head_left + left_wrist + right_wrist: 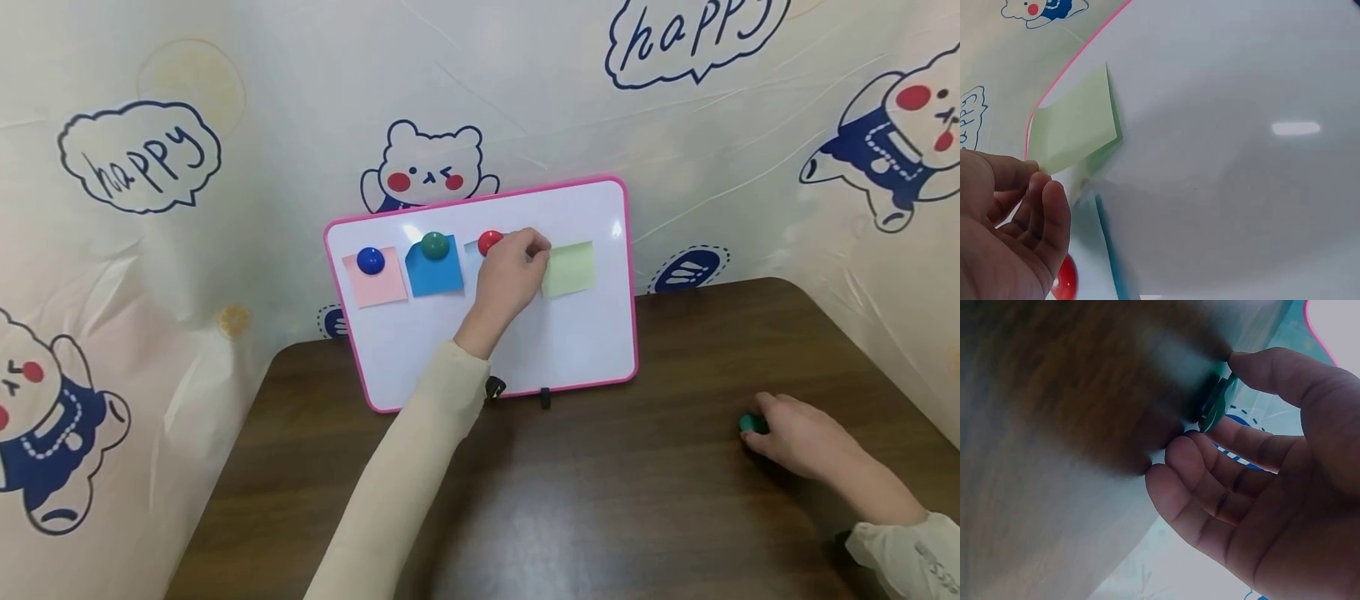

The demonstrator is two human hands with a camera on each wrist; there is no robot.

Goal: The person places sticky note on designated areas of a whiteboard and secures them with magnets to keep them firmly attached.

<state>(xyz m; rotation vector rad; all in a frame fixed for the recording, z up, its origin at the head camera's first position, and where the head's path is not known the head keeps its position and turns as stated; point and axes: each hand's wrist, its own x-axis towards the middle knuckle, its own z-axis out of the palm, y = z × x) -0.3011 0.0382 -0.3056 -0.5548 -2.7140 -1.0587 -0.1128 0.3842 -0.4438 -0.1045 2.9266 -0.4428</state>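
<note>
My left hand (510, 279) pinches the left edge of a light green sticky note (570, 269) between thumb and fingertip, against a pink-framed whiteboard (585, 342). In the left wrist view the note (1075, 125) stands slightly off the board, its shadow beside it. A red round magnet (490, 242) on a pale blue note (471, 249) is partly covered by the same hand. Over on the right of the table, my right hand (806, 437) holds a green round magnet (752, 424) between thumb and index finger, low at the wooden surface.
Left on the board, a blue magnet (371, 261) holds a pink note (382, 292) and a dark green magnet (435, 246) a blue note (435, 277). Black clips (545, 398) support the board's lower edge on the brown table (600, 500). A printed curtain (285, 125) hangs behind.
</note>
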